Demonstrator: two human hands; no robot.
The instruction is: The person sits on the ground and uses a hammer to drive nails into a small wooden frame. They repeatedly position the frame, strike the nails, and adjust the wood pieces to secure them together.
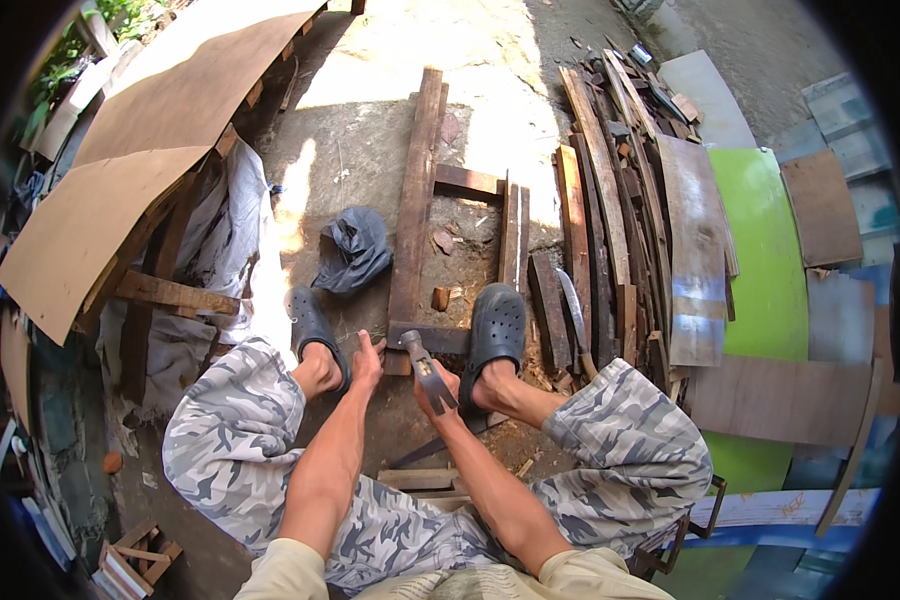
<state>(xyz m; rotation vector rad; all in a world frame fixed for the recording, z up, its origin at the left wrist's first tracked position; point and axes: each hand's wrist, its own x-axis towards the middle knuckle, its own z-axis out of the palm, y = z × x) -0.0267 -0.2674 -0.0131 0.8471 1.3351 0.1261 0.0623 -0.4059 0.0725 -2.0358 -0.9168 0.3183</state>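
Observation:
A dark wooden frame (415, 210) of long planks and cross pieces lies on the concrete ground between my feet. My right hand (432, 392) grips a hammer (425, 365) by its handle, the metal head raised just above the frame's near cross piece (430, 337). My left hand (368, 358) rests with fingers apart at the frame's near left corner, beside my left foot. My right foot, in a dark clog (495, 325), stands on the near cross piece. A small wood block (440, 298) lies inside the frame.
A stack of planks and boards (620, 200) lies to the right, with a long blade (573, 310) on it. Green and brown panels (765, 270) lie further right. Large brown sheets (130, 170) cover a structure at left. A dark crumpled bag (353, 250) sits near my left foot.

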